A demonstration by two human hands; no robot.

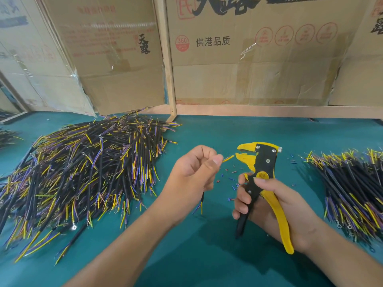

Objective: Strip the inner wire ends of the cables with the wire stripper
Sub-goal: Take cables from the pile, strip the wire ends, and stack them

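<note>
Just beside the wire stripper, left hand pinches a yellow wire.

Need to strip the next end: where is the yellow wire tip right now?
In the head view, centre: the yellow wire tip sticks out of the left hand, just left of the yellow-and-black wire stripper.

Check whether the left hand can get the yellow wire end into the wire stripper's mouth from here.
Probably yes. The left hand pinches the yellow wire end, whose tip points at the wire stripper, its mouth open, with nothing between them.
</note>
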